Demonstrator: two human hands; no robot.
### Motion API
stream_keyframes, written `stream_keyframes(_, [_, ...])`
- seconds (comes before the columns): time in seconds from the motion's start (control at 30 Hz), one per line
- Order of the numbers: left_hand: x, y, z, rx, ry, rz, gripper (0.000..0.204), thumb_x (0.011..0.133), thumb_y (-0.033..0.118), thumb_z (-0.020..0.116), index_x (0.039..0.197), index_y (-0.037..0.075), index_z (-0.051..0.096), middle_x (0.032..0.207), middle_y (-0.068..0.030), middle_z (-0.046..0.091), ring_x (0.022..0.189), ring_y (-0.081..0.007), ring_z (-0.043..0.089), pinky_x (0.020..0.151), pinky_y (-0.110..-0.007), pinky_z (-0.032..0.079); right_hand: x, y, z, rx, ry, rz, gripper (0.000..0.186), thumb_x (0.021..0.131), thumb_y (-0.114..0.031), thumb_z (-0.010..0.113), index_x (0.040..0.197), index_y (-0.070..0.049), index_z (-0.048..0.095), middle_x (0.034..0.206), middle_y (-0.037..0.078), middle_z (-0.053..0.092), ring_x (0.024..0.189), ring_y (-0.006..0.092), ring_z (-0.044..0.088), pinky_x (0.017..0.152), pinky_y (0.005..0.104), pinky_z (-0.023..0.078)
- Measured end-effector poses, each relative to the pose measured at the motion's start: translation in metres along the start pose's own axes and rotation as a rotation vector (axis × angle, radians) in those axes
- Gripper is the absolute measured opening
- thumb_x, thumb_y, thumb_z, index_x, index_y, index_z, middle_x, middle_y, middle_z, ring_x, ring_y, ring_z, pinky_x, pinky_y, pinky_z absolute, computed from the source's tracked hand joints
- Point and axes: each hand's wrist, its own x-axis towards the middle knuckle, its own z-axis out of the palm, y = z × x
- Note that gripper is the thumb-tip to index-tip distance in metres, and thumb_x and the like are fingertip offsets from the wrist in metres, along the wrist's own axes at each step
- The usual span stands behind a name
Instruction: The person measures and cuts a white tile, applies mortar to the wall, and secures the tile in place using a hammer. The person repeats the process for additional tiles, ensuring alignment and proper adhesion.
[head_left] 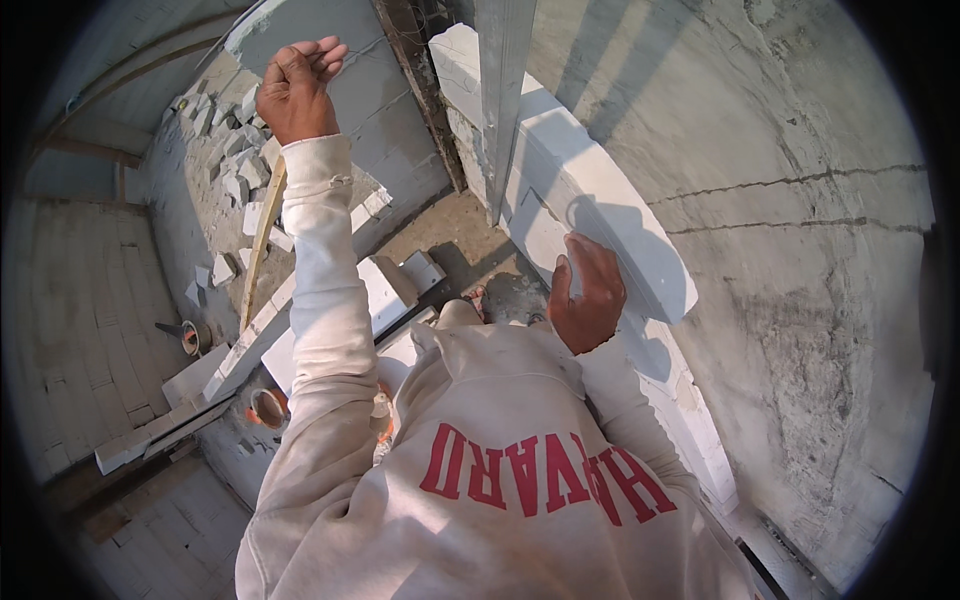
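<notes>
Grip of left hand point(300, 95): cannot tell; right hand point(588, 298): apart, near white block point(612, 195).

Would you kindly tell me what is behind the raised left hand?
Behind the left hand, a grey wall shows, with broken blocks visible to the lower left; whatever the hand directly covers cannot be seen.

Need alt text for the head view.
Left hand raised at upper left, fingers curled; right hand beside white blocks along a cracked grey wall. Broken pale blocks lie scattered beyond the left hand.
</notes>
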Motion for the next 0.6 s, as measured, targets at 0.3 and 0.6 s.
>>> stream_keyframes(0.3, [0.03, -0.055, -0.029, -0.045, 0.137, -0.161, 0.035, 0.112, 0.023, 0.043, 0.108, -0.009, 0.056, 0.116, -0.0281, 0.068, 0.107, -0.0373, 0.072, 0.094, -0.043, 0.061, -0.003, -0.006, -0.038, -0.35, 0.117, 0.163, 0.024, 0.081, 0.001, 0.07, 0.105, 0.0, 0.072, 0.107, 0.013, 0.067, 0.094, 0.0326, 0.065, 0.076, 0.0423, 0.055])
stream_keyframes(0.6, [0.048, -0.065, -0.015, -0.138, 0.125, -0.115, 0.026, 0.108, 0.015, 0.047, 0.112, -0.011, 0.054, 0.11, -0.0274, 0.067, 0.099, -0.0368, 0.071, 0.085, -0.042, 0.061, -0.074, 0.019, -0.091, -0.678, 0.086, 0.392, 0.025, 0.083, -0.011, 0.076, 0.104, -0.002, 0.067, 0.104, 0.012, 0.063, 0.091, 0.0335, 0.063, 0.076, 0.0457, 0.052])
